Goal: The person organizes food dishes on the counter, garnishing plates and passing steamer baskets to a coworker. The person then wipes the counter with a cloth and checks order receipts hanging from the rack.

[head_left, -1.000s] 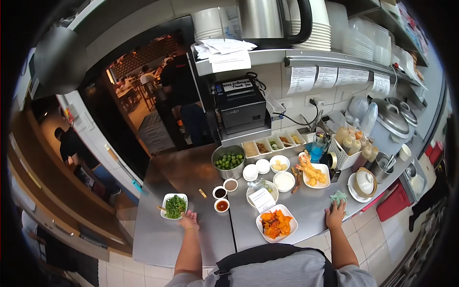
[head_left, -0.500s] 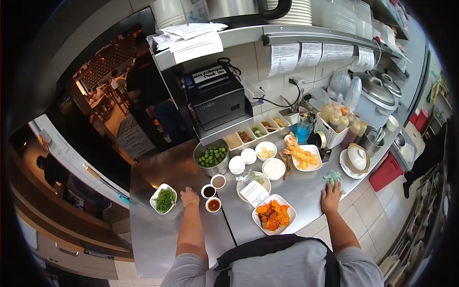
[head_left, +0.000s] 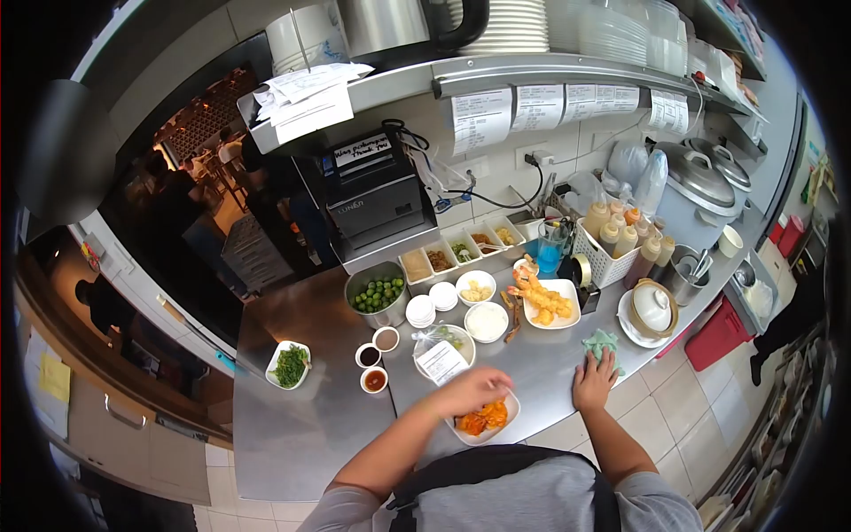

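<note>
My left hand (head_left: 479, 390) hovers over a white square dish (head_left: 512, 424) of orange-red sauced food (head_left: 481, 420), covering part of it. Its fingers are curled together, and I cannot make out what, if anything, is in them. My right hand (head_left: 595, 383) lies flat on the table's edge, fingers stretched out, tips touching a crumpled green cloth (head_left: 603, 344). Just behind the left hand, a receipt (head_left: 441, 362) lies on a plastic-covered bowl (head_left: 467, 344). Chopped greens (head_left: 289, 366) fill a white dish far to the left.
Three small sauce cups (head_left: 374, 380) stand left of the covered bowl. Behind are a pot of green limes (head_left: 377, 295), a plate of tempura (head_left: 548, 306), a lidded clay pot (head_left: 651, 309) and a basket of squeeze bottles (head_left: 612, 257). A printer (head_left: 372, 195) sits beneath the overhead shelf.
My left hand has left the spot beside the chopped greens and moved right, over the dish of orange food. My right hand stays by the green cloth. The camera view has shifted slightly.
</note>
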`<action>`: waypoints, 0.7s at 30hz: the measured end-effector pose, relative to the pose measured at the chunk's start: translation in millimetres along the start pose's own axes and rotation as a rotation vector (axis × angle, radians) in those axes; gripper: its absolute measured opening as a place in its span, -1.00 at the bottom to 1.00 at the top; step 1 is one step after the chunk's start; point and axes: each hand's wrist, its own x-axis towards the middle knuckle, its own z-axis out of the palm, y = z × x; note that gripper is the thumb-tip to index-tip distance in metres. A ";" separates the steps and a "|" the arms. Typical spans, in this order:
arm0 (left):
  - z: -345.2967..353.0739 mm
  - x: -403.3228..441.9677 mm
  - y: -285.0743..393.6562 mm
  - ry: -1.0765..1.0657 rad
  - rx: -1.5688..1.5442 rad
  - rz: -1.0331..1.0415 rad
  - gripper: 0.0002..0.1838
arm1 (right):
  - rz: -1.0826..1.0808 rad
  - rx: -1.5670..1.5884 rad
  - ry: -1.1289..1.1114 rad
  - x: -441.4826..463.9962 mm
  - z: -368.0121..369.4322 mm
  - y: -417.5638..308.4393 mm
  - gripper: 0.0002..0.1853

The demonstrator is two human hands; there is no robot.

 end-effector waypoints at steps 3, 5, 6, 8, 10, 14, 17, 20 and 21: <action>41.1 50.9 -23.9 0.001 0.349 0.052 -0.71 | -0.034 0.013 0.000 1.6 3.6 6.4 -0.49; 45.4 82.3 -43.3 0.153 0.452 -0.024 -0.70 | -0.051 0.025 -0.025 2.0 3.2 10.9 -0.48; 48.5 96.1 -45.0 0.232 0.501 -0.062 -0.69 | -0.097 0.012 -0.031 2.1 6.9 16.1 -0.48; 47.8 106.3 -38.2 0.464 0.606 -0.096 -0.76 | -0.187 -0.008 -0.045 7.7 14.6 30.0 -0.47; 45.3 110.6 -18.5 0.608 0.645 -0.114 -0.79 | -0.344 0.053 -0.127 25.8 -3.3 47.2 -0.46; 55.8 103.2 27.7 0.704 0.602 -0.131 -0.79 | -0.654 0.102 -0.169 55.1 -11.3 76.0 -0.42; 66.5 100.1 38.5 0.783 0.518 -0.138 -0.77 | -0.779 0.132 -0.233 74.4 -13.2 84.3 -0.41; 77.5 92.5 45.4 0.851 0.454 -0.130 -0.79 | -0.871 0.150 -0.273 89.0 -13.0 84.2 -0.40; 80.8 88.9 48.0 0.870 0.444 -0.127 -0.80 | -0.898 0.157 -0.285 93.9 -13.1 83.3 -0.40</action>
